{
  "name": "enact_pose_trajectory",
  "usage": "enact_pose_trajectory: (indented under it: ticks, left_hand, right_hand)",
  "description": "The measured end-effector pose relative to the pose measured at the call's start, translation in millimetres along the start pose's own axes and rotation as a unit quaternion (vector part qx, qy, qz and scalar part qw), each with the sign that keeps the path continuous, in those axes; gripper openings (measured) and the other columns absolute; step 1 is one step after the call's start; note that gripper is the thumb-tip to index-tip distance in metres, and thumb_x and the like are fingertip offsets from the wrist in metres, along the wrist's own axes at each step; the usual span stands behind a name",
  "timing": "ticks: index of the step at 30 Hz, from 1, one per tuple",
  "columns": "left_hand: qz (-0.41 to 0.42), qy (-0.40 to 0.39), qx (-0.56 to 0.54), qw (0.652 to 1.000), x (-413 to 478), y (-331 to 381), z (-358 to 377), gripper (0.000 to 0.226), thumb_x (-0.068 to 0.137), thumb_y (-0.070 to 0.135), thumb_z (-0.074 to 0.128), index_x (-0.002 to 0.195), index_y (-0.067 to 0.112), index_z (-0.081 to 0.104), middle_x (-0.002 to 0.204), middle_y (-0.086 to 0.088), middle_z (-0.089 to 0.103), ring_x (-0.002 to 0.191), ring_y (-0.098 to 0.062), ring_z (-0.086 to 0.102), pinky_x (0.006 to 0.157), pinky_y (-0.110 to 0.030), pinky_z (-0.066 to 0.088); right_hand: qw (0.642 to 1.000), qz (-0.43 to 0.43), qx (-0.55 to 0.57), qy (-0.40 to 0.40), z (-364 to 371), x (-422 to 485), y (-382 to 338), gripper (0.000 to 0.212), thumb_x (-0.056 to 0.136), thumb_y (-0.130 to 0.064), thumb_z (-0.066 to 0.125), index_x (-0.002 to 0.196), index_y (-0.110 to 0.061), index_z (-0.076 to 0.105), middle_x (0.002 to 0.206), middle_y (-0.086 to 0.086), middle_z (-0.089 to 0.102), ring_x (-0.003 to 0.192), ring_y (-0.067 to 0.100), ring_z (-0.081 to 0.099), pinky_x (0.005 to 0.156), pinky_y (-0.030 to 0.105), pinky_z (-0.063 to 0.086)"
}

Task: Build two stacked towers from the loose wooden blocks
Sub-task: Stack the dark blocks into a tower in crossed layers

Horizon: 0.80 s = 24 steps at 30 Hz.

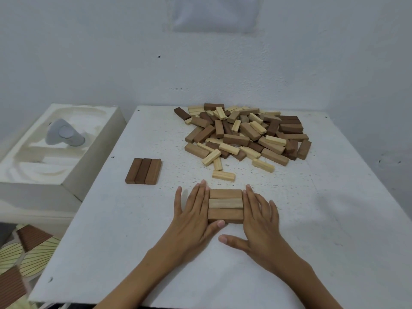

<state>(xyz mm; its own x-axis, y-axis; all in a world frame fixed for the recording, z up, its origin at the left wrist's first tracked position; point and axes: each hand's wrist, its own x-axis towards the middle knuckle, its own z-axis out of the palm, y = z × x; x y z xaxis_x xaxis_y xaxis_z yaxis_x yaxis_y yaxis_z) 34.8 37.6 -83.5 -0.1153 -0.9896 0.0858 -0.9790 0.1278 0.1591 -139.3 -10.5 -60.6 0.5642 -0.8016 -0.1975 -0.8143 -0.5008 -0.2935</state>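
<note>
Three wooden blocks lie side by side as a flat row (225, 205) on the white table (133, 230), in front of me. My left hand (193, 216) presses its straight fingers against the row's left ends, thumb at the near edge. My right hand (259, 219) presses flat against the right ends, thumb spread on the table. A second flat row of three dark brown blocks (143, 171) lies to the left. A big pile of loose light and dark blocks (245, 132) sits at the back of the table.
A single pale block (223, 175) lies just beyond my hands. Left of the table stands a cream box (55, 152) with a grey object (63, 134) on it. A wall is close behind the table. A patterned floor shows at the lower left.
</note>
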Motion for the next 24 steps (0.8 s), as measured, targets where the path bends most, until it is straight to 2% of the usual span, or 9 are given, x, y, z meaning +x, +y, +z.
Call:
enact_pose_trajectory:
  ticks: [3, 8, 11, 13, 14, 16, 19, 21, 24]
  left_hand:
    - [0.005, 0.025, 0.02, 0.999, 0.2, -1.7, 4.0, 0.079, 0.101, 0.055, 0.007, 0.142, -0.007, 0.032, 0.15, -0.02, 0.032, 0.141, -0.02, 0.018, 0.111, -0.048, -0.001]
    - [0.008, 0.045, -0.035, 0.998, 0.3, -1.5, -0.9, 0.089, 0.091, 0.067, -0.007, 0.15, 0.002, 0.006, 0.158, -0.01, 0.003, 0.143, -0.009, -0.009, 0.111, -0.04, -0.024]
    - [0.001, 0.057, -0.046, 0.997, 0.5, -6.0, -5.8, 0.094, 0.085, 0.071, -0.013, 0.15, 0.004, 0.002, 0.159, -0.007, -0.002, 0.142, -0.006, -0.014, 0.109, -0.039, -0.027]
    - [-0.004, 0.05, -0.035, 0.998, -0.9, -12.0, -10.9, 0.098, 0.082, 0.072, -0.019, 0.151, 0.005, 0.0, 0.159, -0.006, -0.004, 0.142, -0.005, -0.016, 0.109, -0.039, -0.028]
    - [-0.008, 0.05, -0.032, 0.998, -0.7, -15.8, -14.9, 0.097, 0.083, 0.071, -0.018, 0.151, 0.004, 0.003, 0.159, -0.008, -0.002, 0.143, -0.006, -0.014, 0.109, -0.04, -0.027]
    - [-0.019, 0.043, 0.001, 0.999, -1.7, -25.8, -21.5, 0.089, 0.093, 0.063, -0.006, 0.148, -0.002, 0.019, 0.157, -0.015, 0.017, 0.144, -0.013, 0.005, 0.113, -0.044, -0.017]
    - [-0.04, 0.045, 0.06, 0.996, -4.5, -45.6, -26.3, 0.078, 0.101, 0.052, 0.006, 0.137, -0.008, 0.04, 0.144, -0.022, 0.041, 0.136, -0.021, 0.027, 0.111, -0.049, -0.003]
    - [-0.051, 0.05, 0.072, 0.995, -8.2, -58.2, -29.2, 0.079, 0.101, 0.052, 0.005, 0.137, -0.009, 0.041, 0.144, -0.023, 0.041, 0.136, -0.022, 0.026, 0.11, -0.049, -0.002]
    - [-0.071, 0.057, 0.055, 0.994, -12.4, -75.6, -43.2, 0.081, 0.099, 0.055, 0.003, 0.142, -0.007, 0.032, 0.15, -0.02, 0.034, 0.14, -0.019, 0.018, 0.112, -0.045, -0.006]
  right_hand:
    - [1.0, 0.007, -0.007, -0.02, 0.4, -1.4, 0.0, 0.123, 0.027, -0.092, -0.03, 0.122, -0.014, -0.042, 0.135, -0.003, -0.046, 0.128, 0.012, -0.034, 0.103, 0.035, -0.026]
    - [1.0, 0.001, 0.009, -0.011, -3.1, 0.8, -3.3, 0.126, 0.028, -0.093, -0.027, 0.127, -0.016, -0.038, 0.136, -0.005, -0.045, 0.128, 0.008, -0.034, 0.106, 0.036, -0.024]
    - [1.0, -0.006, 0.013, 0.001, -6.5, 5.0, -9.7, 0.127, 0.027, -0.093, -0.026, 0.127, -0.016, -0.038, 0.136, -0.005, -0.046, 0.12, -0.001, -0.038, 0.105, 0.035, -0.026]
    - [1.0, -0.016, 0.019, 0.006, -8.4, 9.3, -16.2, 0.129, 0.028, -0.094, -0.025, 0.129, -0.015, -0.037, 0.135, -0.006, -0.046, 0.125, 0.001, -0.036, 0.105, 0.034, -0.026]
    - [1.0, -0.02, 0.016, 0.007, -9.1, 12.1, -20.1, 0.131, 0.028, -0.094, -0.025, 0.132, -0.014, -0.036, 0.136, -0.006, -0.045, 0.129, 0.005, -0.033, 0.106, 0.034, -0.025]
    - [1.0, -0.027, 0.009, 0.01, -10.5, 19.0, -29.0, 0.138, 0.027, -0.093, -0.025, 0.139, -0.012, -0.032, 0.141, -0.005, -0.043, 0.135, 0.011, -0.028, 0.108, 0.036, -0.022]
    - [0.998, -0.049, 0.023, 0.017, -13.1, 31.5, -45.6, 0.135, 0.027, -0.094, -0.022, 0.137, -0.015, -0.033, 0.141, -0.006, -0.042, 0.128, 0.003, -0.035, 0.109, 0.037, -0.021]
    - [0.997, -0.069, 0.035, 0.022, -14.8, 40.0, -57.6, 0.128, 0.029, -0.095, -0.02, 0.131, -0.019, -0.037, 0.136, -0.009, -0.043, 0.12, -0.002, -0.038, 0.106, 0.033, -0.024]
    - [0.994, -0.095, 0.044, 0.028, -14.6, 54.4, -75.8, 0.133, 0.03, -0.096, -0.018, 0.136, -0.017, -0.033, 0.136, -0.009, -0.044, 0.12, -0.003, -0.038, 0.106, 0.032, -0.023]
